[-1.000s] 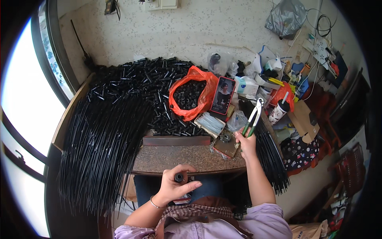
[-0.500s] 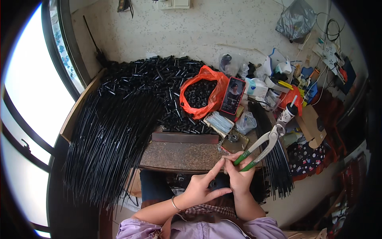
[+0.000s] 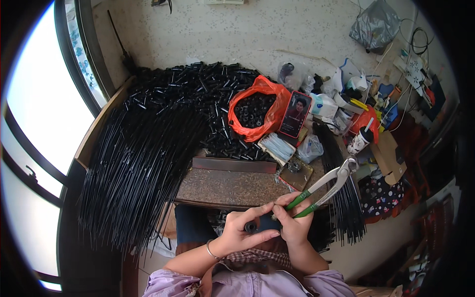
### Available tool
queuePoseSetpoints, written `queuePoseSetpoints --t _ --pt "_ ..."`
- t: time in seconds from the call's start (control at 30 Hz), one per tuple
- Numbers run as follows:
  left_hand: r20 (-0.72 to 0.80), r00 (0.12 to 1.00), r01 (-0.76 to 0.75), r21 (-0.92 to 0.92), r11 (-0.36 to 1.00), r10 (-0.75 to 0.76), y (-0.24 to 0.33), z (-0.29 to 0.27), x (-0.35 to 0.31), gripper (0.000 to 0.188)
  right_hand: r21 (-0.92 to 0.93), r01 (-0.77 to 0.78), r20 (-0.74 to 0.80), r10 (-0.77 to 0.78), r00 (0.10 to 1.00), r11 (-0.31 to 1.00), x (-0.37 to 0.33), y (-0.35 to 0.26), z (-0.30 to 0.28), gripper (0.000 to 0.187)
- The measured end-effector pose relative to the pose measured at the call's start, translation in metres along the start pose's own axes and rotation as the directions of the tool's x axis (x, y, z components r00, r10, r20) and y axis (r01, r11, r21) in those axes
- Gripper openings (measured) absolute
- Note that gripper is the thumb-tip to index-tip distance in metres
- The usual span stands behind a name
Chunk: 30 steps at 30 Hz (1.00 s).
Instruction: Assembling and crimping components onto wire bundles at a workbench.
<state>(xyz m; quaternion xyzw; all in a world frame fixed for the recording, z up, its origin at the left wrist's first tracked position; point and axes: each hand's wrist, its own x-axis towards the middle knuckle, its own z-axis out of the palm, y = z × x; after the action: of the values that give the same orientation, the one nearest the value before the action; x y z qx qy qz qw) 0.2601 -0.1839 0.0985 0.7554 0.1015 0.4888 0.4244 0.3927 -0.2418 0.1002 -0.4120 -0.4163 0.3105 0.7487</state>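
Observation:
My right hand point(image 3: 295, 228) is closed around the green handles of a pair of long-jawed pliers point(image 3: 324, 180), whose metal head points up and to the right. Against my left palm rests a short black tube-shaped part point(image 3: 251, 227), its round hollow end facing up. The fingers of my left hand point(image 3: 235, 231) curl about that part. My left forefinger and right thumb meet in front of the pliers, with perhaps something tiny pinched there that I cannot make out.
Behind my hands is a brown speckled table point(image 3: 222, 187) with a dark bar point(image 3: 234, 164). Black rods point(image 3: 143, 173) fan off its left side, below heaped black parts point(image 3: 188, 89). A red bag point(image 3: 267, 129) of small parts, a phone point(image 3: 295, 115), swabs point(image 3: 278, 147) and a cup point(image 3: 359, 142) stand right.
The black part now shows in my left palm, its hollow end in view. My left hand has shifted slightly left, and the pliers sit a little lower. The phone's picture differs.

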Motion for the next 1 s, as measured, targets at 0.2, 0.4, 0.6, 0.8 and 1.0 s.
queuePoseSetpoints --t 0.2,0.4,0.6,0.8,1.0 --pt "-0.045 0.993 0.108 -0.034 0.994 -0.11 0.003 -0.009 0.012 0.064 0.063 -0.064 0.243 0.047 0.969 0.996 -0.008 0.003 0.014 0.026" --pt "-0.054 0.987 0.151 -0.054 0.987 -0.154 -0.002 -0.009 0.006 0.07 0.16 -0.142 0.232 0.103 0.967 0.977 -0.009 0.007 0.018 0.027" --pt "-0.044 0.984 0.17 -0.043 0.984 -0.172 0.0 -0.013 0.007 0.074 0.092 -0.17 0.253 0.142 0.957 0.981 -0.005 -0.001 0.022 0.03" --pt "-0.099 0.974 0.201 -0.013 0.979 -0.201 0.002 -0.004 0.003 0.074 0.031 -0.091 0.245 0.081 0.966 0.995 -0.003 -0.003 0.022 0.029" --pt "0.077 0.982 0.179 -0.129 0.975 -0.17 -0.003 -0.017 0.012 0.072 -0.17 0.16 0.372 -0.087 0.924 0.972 0.005 0.007 0.01 0.03"
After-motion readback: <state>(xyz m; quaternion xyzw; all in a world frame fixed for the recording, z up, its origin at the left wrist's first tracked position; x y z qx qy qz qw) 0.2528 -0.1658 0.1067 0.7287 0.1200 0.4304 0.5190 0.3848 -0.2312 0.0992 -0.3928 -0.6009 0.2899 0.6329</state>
